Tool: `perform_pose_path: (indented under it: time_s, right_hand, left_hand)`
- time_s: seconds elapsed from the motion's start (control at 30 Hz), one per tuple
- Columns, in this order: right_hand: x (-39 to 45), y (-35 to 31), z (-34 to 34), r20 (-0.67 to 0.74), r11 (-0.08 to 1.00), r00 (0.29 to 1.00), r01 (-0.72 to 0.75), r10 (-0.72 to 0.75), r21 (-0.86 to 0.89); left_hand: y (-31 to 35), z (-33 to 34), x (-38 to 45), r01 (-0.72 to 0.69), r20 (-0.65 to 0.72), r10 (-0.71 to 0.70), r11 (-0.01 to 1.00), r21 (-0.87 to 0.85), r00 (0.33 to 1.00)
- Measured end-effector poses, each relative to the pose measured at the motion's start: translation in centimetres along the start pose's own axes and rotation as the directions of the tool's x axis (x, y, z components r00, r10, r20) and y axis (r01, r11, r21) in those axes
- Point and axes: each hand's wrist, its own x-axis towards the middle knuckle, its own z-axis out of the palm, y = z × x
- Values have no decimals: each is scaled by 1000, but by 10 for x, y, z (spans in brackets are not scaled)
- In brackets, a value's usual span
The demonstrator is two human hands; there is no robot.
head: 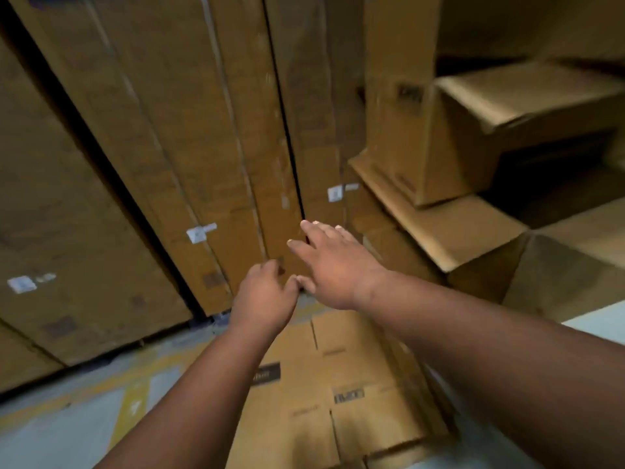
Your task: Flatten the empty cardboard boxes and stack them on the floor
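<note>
A stack of flattened brown cardboard boxes lies on the floor under my forearms. My left hand hovers above its far end with the fingers curled loosely and nothing in them. My right hand reaches forward just beside it, fingers spread, holding nothing, near the tall cardboard sheets that lean upright ahead. An unflattened open box rests on its side at the right on more cardboard.
Large upright cardboard panels fill the left and centre. Grey floor with a yellow painted line shows at lower left. More boxes crowd the right side. The picture is blurred.
</note>
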Motion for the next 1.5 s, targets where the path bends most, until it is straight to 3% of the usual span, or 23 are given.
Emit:
perform_pose_path:
  time_s: [0.17,0.33,0.53,0.67,0.8,0.97,1.07,1.17,1.33,1.5]
  right_hand:
    - [-32,27,-181,-280,1000,960,-13,5,-28]
    - [-89,60,-322,-508,996,861,-10,-38,-92]
    - [-145,119,-447,-667,971,738,-71,-101,-226]
    - [-177,171,-513,-717,939,696,-221,-38,-264]
    - [-185,234,-532,-664,893,722,-410,193,-186]
    - [-163,273,-505,-491,880,780,-472,388,-54]
    - [-150,267,-486,-469,865,775,-500,424,-44]
    - [-139,257,-479,-453,834,761,-548,464,-67]
    - [-119,261,-468,-370,803,713,-522,596,287]
    - [-119,266,-460,-490,807,644,-417,587,419]
  left_hand:
    - [135,-128,10,-244,-243,245,969,36,938]
    - [272,-220,-14,-422,-389,413,904,64,824]
    - [414,-288,-39,-597,-459,557,799,69,693]
    - [496,-309,-43,-641,-405,618,762,96,674]
    - [563,-299,-40,-655,-258,692,721,226,674]
    - [595,-263,-19,-538,-63,573,798,270,817]
    - [593,-252,-4,-511,-93,537,834,206,839]
    - [585,-252,13,-524,-121,534,845,110,837]
    - [567,-253,28,-590,31,594,790,163,804]
    - [564,-261,31,-671,38,681,709,218,732]
